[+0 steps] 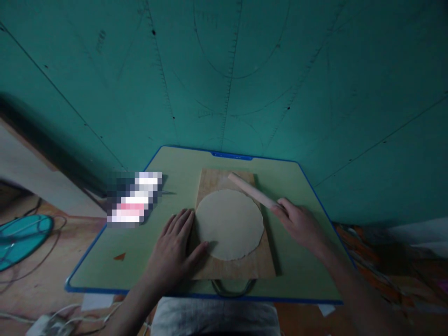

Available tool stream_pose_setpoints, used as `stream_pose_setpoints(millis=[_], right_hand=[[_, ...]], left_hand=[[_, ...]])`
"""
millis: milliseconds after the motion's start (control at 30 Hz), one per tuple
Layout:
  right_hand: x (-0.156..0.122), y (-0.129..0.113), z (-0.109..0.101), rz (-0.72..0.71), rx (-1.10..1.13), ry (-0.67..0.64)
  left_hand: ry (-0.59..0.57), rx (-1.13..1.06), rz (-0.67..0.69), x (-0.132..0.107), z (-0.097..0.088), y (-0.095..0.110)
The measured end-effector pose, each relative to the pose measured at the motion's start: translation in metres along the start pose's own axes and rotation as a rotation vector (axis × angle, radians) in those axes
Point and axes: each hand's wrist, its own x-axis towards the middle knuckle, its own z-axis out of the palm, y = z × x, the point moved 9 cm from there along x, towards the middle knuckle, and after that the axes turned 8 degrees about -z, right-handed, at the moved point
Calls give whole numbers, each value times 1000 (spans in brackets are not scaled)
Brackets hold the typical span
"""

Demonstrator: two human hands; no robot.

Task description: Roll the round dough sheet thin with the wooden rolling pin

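A round, flat sheet of dough lies on a wooden board, its rim slightly uneven. My left hand rests with fingers stretched out along the board's left side, the thumb reaching to the dough's lower left edge. In my right hand is a pale wooden rolling pin, gripped at its near end. The pin points up and left over the dough's upper right edge; whether it touches the dough I cannot tell.
The board lies on a green tabletop with a blue rim. A blurred-out device stands on the left, near a small orange-brown scrap. Behind rises a green marked wall. Cables and a power strip lie at lower left.
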Motion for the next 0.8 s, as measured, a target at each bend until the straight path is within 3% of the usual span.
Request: stream_pose_setpoints(millis=[167,267,333,533,800], right_hand=[[17,-16,-14,-80,-154,25],[25,-40,-7,-184,-234,0],[30,-53,0,-252,-256,-4],[58,-59,11,-308,-237,87],[94,-48,20,-294,-54,288]], left_hand=[[24,-130,-56,0,-9,-2],[115,-234,-126,4,-25,-7],[148,-261,-102,9,-33,-4],[90,-276,166,14,-34,34],[119,-290,220,-6,-24,76]])
